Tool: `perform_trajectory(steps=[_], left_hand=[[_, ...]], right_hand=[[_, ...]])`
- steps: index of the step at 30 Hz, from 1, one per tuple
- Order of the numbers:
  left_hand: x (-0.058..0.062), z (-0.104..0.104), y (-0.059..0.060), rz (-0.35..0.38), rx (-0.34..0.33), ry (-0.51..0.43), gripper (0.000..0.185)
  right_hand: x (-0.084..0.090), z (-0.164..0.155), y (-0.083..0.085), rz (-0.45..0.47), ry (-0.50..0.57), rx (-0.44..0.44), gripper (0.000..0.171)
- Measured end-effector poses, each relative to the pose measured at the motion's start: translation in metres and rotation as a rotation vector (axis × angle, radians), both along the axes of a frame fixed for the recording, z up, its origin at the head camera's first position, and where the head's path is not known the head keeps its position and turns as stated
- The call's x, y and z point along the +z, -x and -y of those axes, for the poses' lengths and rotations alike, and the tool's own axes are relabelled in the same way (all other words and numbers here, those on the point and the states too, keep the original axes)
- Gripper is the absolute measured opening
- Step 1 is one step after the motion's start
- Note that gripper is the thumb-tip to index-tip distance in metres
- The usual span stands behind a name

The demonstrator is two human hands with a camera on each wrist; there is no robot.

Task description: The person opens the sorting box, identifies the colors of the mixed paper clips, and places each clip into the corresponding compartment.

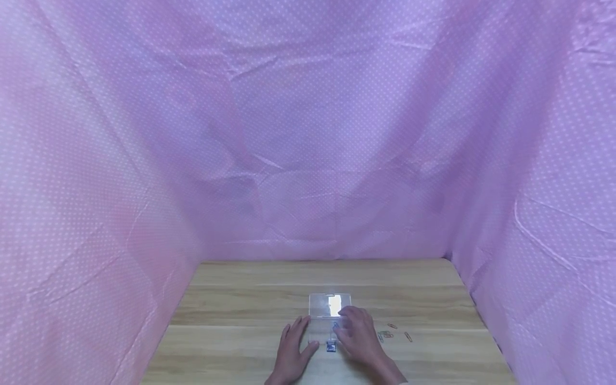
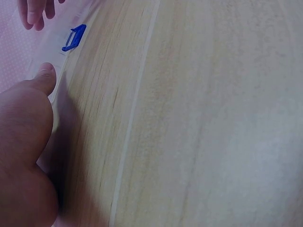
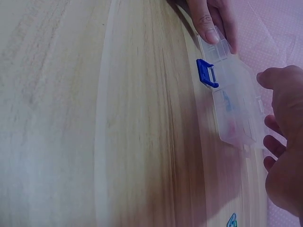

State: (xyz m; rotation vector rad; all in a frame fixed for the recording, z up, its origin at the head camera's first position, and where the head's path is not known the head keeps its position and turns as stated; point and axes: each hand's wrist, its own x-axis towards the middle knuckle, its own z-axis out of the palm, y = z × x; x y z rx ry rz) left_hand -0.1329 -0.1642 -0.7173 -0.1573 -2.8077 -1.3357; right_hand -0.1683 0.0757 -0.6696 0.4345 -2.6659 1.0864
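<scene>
Near the front edge of the wooden worktop (image 1: 240, 310) sits one clear plastic box (image 1: 329, 313), lid flipped open, with a single blue latch (image 1: 330, 347) on the side closest to the person. Its long axis looks to run away from the person, open lid lying flat on the far side. Left hand (image 1: 294, 350) lies relaxed with straight fingers beside the box, thumb pressing on its near corner. Right hand (image 1: 357, 335) rests over the right part of the box, fingers loosely bent onto its compartments; I can't tell whether they pinch anything. Something small and blue shows through the plastic, too blurry to identify. Right of the box, roughly four or five paper clips (image 1: 386, 334) lie scattered, too tiny to count exactly. Pink dotted cloth (image 1: 308, 133) hangs on three sides.
</scene>
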Motion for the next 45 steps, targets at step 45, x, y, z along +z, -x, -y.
perform_trajectory(steps=[45], left_hand=[[-0.002, -0.003, -0.003, -0.134, 0.013, 0.06, 0.069]], right_hand=[[-0.014, -0.08, -0.045, 0.014, -0.062, -0.086, 0.085]])
